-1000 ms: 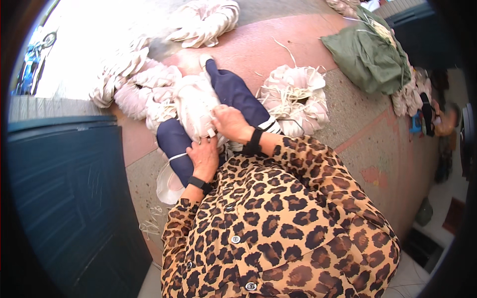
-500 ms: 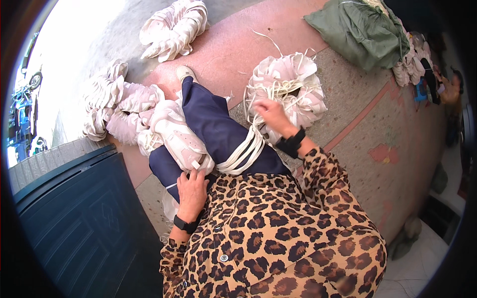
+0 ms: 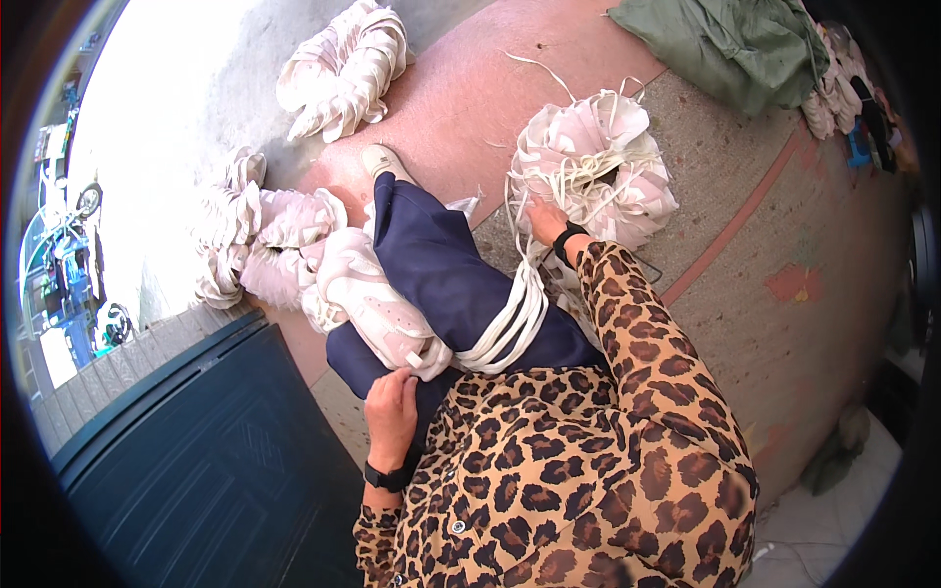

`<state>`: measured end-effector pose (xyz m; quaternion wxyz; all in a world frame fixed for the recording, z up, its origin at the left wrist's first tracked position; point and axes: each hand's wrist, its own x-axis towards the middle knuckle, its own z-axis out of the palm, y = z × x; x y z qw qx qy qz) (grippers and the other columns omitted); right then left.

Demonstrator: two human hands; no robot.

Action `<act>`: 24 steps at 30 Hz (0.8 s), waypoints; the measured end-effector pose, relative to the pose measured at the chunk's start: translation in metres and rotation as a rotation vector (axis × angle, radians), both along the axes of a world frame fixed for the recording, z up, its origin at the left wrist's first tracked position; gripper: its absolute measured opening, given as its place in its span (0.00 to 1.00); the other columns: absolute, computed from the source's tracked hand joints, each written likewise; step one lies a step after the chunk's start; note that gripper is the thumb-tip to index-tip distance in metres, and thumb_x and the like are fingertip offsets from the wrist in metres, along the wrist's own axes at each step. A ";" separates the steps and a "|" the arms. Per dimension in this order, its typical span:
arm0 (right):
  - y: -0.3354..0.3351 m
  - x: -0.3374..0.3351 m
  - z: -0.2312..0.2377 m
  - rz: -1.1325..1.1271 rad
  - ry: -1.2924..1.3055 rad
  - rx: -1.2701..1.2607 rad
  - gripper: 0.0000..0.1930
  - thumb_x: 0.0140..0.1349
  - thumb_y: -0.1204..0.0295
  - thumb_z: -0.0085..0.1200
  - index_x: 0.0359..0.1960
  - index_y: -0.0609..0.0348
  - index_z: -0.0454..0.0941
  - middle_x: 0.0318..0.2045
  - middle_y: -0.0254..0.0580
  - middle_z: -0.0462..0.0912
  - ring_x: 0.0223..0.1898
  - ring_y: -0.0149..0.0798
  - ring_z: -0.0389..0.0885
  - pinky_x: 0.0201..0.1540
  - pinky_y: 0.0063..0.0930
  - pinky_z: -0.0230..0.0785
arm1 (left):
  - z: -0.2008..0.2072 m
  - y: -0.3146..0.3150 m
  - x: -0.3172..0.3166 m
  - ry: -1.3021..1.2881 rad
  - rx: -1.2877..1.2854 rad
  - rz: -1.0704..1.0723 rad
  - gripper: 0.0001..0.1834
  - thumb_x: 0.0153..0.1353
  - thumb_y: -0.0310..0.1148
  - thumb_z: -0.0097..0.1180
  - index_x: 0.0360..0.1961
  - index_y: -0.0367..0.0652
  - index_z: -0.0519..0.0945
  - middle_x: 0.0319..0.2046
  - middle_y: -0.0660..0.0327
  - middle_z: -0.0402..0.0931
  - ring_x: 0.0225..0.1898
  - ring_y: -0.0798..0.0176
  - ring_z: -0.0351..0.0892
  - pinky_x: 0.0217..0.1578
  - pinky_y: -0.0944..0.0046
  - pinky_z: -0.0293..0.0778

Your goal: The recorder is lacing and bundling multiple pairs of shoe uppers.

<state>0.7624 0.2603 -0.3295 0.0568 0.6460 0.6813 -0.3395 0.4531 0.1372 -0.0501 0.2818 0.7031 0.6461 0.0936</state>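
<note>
My left hand lies beside a white tab; at one o'clock, my right hand overlaps a bundle; both half-curled, holds indiscernible.

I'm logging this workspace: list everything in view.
Shoe upper: 1, pale pink and white, on lap
Near bundle: 1, pale pink, on floor, centre right
Laces: several, white, over trousers
Far bundle: 1, off-white, on floor, top
Left bundles: count unclear, pale pink, on floor
Sack: 1, green, top right
Side pile: count unclear, pale pink, beside sack
Blurred items: count unclear, blue and black, right edge
Door: 1, dark blue, lower left
Vehicles: count unclear, partly blue, far left
Floor: 1, pink and grey, below
Shirt: 1, brown leopard print, torso
Trousers: 1 pair, navy, legs
Worn shoe: 1 showing, cream, right foot
Wristbands: 2, black, wrists
Left hand: 1, at shoe upper
Right hand: 1, at near bundle
</note>
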 end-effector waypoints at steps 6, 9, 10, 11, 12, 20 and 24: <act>0.029 0.007 -0.005 -0.115 -0.129 -0.099 0.16 0.49 0.80 0.45 0.42 0.56 0.74 0.61 0.48 0.54 0.49 0.50 0.70 0.45 0.40 0.70 | 0.010 -0.013 -0.015 -0.002 -0.046 0.096 0.05 0.52 0.24 0.53 0.31 0.36 0.76 0.28 0.52 0.76 0.31 0.52 0.75 0.33 0.60 0.71; 0.038 0.011 -0.002 -0.011 -0.150 -0.041 0.24 0.49 0.82 0.44 0.51 0.52 0.67 0.62 0.47 0.53 0.48 0.49 0.71 0.44 0.38 0.70 | 0.009 -0.022 -0.023 -0.008 -0.109 0.230 0.05 0.54 0.24 0.52 0.32 0.35 0.76 0.27 0.51 0.76 0.29 0.53 0.76 0.31 0.62 0.71; 0.040 0.011 0.003 -0.053 -0.123 -0.044 0.29 0.48 0.83 0.44 0.56 0.50 0.63 0.62 0.47 0.52 0.47 0.49 0.72 0.44 0.37 0.70 | 0.010 -0.025 -0.024 -0.004 -0.124 0.277 0.05 0.54 0.24 0.52 0.32 0.35 0.76 0.27 0.51 0.76 0.28 0.53 0.76 0.31 0.63 0.71; 0.044 0.013 0.005 -0.036 -0.113 -0.076 0.35 0.47 0.84 0.45 0.60 0.47 0.56 0.63 0.47 0.52 0.45 0.49 0.74 0.43 0.38 0.71 | 0.008 -0.027 -0.026 -0.012 -0.160 0.340 0.06 0.54 0.25 0.53 0.32 0.35 0.77 0.27 0.52 0.77 0.28 0.55 0.77 0.30 0.63 0.71; 0.047 0.013 0.008 -0.052 -0.100 -0.073 0.35 0.47 0.84 0.45 0.60 0.47 0.56 0.63 0.47 0.52 0.45 0.49 0.74 0.43 0.38 0.71 | 0.005 -0.028 -0.029 -0.019 -0.169 0.361 0.06 0.54 0.25 0.53 0.32 0.35 0.77 0.27 0.52 0.77 0.27 0.56 0.77 0.30 0.64 0.71; 0.056 0.015 -0.006 0.167 -0.140 -0.127 0.33 0.48 0.85 0.45 0.59 0.45 0.58 0.61 0.47 0.55 0.46 0.48 0.74 0.42 0.38 0.71 | -0.001 -0.029 -0.027 -0.016 -0.144 0.435 0.07 0.55 0.28 0.54 0.31 0.35 0.77 0.20 0.58 0.76 0.21 0.69 0.74 0.24 0.70 0.69; 0.058 0.015 -0.025 0.073 -0.136 -0.160 0.27 0.53 0.80 0.42 0.57 0.48 0.61 0.56 0.46 0.61 0.45 0.47 0.74 0.43 0.38 0.70 | 0.002 -0.023 -0.021 0.039 -0.120 0.448 0.06 0.54 0.29 0.55 0.29 0.36 0.78 0.17 0.61 0.74 0.18 0.72 0.70 0.21 0.71 0.66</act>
